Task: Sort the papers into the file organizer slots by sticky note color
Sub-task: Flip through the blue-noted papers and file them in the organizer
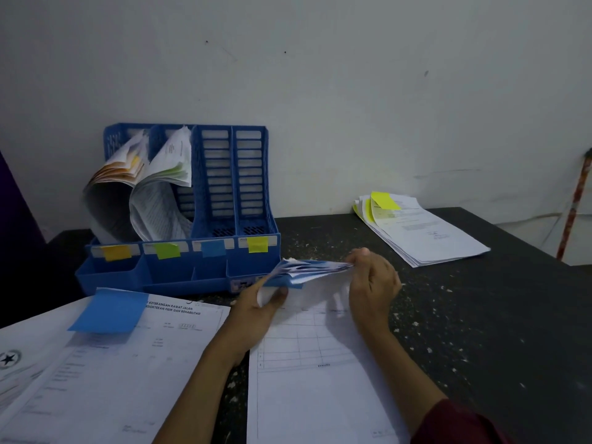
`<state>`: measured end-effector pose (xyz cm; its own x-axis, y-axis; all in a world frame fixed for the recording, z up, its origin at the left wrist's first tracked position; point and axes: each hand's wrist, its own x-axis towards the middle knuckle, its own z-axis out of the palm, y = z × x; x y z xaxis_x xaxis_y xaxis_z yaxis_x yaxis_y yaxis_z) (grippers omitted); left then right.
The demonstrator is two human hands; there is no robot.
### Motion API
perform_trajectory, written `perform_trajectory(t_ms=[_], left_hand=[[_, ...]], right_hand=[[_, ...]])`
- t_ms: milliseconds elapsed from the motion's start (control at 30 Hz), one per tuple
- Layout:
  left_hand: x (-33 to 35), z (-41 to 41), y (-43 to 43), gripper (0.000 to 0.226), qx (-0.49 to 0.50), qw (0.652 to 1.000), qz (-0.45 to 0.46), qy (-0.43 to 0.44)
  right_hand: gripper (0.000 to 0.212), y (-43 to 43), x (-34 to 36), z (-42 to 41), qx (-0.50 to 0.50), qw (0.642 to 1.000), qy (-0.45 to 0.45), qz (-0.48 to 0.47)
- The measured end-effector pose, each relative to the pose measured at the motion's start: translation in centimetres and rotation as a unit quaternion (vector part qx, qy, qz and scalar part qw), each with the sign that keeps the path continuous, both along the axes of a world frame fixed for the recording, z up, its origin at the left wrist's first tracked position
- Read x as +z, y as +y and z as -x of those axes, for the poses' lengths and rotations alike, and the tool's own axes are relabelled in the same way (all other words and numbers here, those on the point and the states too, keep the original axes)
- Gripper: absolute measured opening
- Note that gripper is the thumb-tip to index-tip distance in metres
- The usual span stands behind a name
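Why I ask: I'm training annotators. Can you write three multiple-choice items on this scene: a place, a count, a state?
1. The yellow-noted stack lies: A in a slot; B on the floor; C on the table, far right.
2. Organizer slots holding papers: A one; B two; C four.
3. The blue-labelled slot is: A empty; B full; C half full.
C: it lies flat on the table. B: only the two left slots hold sheets. A: its grille shows bare.

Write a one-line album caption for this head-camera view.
Left hand and right hand hold blue-tagged papers in front of the blue file organizer, two slots already filled.
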<state>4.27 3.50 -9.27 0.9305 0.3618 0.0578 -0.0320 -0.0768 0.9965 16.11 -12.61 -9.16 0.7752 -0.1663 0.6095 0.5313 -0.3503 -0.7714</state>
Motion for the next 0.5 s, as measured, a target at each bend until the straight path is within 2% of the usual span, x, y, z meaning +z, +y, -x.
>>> perform_trajectory(t_ms=[133, 267, 400, 500], left_hand=[[0.2, -0.1, -0.1, 0.02, 0.035, 0.999, 0.034, 0.0], [0.6, 0.1, -0.1, 0.022, 0.058, 0.995, 0.079, 0.011], [0.8, 0.1, -0.1, 0.026, 0.077, 0.991, 0.106, 0.006], [1.0, 0.1, -0.4, 0.027, 0.09, 0.992, 0.088, -0.023]], right_hand=[[0.055, -0.4, -0.2, -0.7, 0.011, 0.995, 0.09, -0.047], [0.04, -0.8, 0.8, -0.2, 0.101, 0.956, 0.227, -0.154], [0.035, -1.1, 1.7, 0.4, 0.138, 0.947, 0.233, -0.176], [0.04, -1.4, 1.9, 0.4, 0.158, 0.947, 0.215, -0.177]])
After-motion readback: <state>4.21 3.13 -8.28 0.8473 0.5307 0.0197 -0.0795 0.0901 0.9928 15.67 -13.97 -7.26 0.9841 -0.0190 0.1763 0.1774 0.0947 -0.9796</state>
